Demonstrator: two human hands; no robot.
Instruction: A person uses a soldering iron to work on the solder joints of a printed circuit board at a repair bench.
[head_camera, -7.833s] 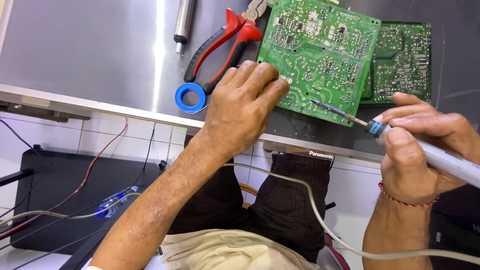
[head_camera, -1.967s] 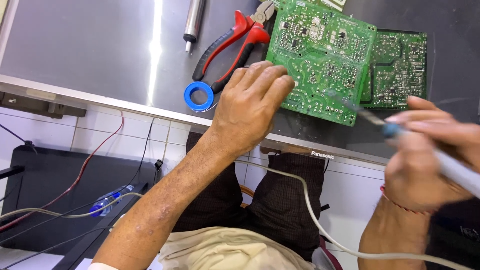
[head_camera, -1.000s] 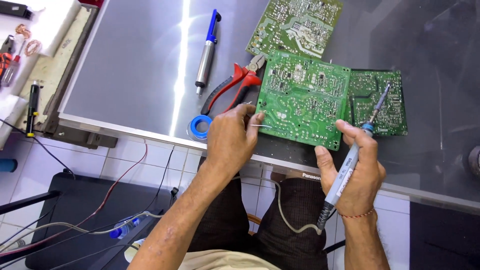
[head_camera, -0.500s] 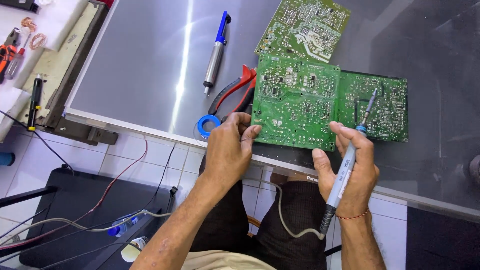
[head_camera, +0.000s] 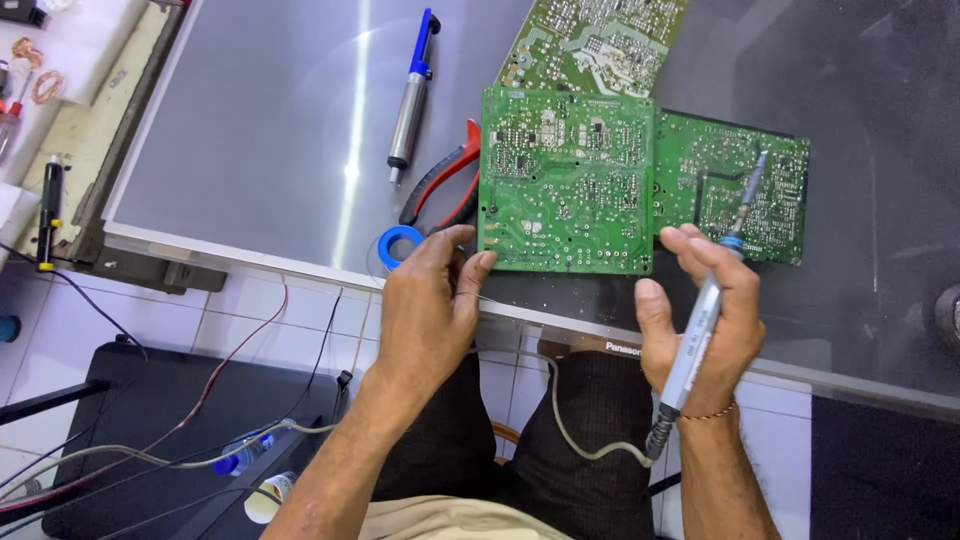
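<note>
The left hand (head_camera: 425, 310) has its fingers bent, and the fingertips (head_camera: 478, 262) pinch the near left corner of the flat green square circuit board (head_camera: 566, 180), which lies on the shiny grey metal table top (head_camera: 260, 130). The right hand (head_camera: 705, 320) is closed around the grey pen-shaped soldering iron (head_camera: 700, 325), and the fingers press on its blue collar. The thin metal tip (head_camera: 752, 185) of the iron points away from the fingers and sits over the second green circuit board (head_camera: 740, 190), which lies just beside the first one, on its right. I cannot tell if the tip touches it. A grey cord (head_camera: 580, 440) hangs from the back end of the iron, below the right hand. Just beyond the left fingertips is a small blue ring-shaped spool (head_camera: 400, 245). Past that lie pliers with red and black handles (head_camera: 445, 185), partly under the board. Further out is a silver tube tool with a blue top (head_camera: 412, 90). A third green circuit board (head_camera: 600, 45) lies far beyond the fingers, at the back of the table.
</note>
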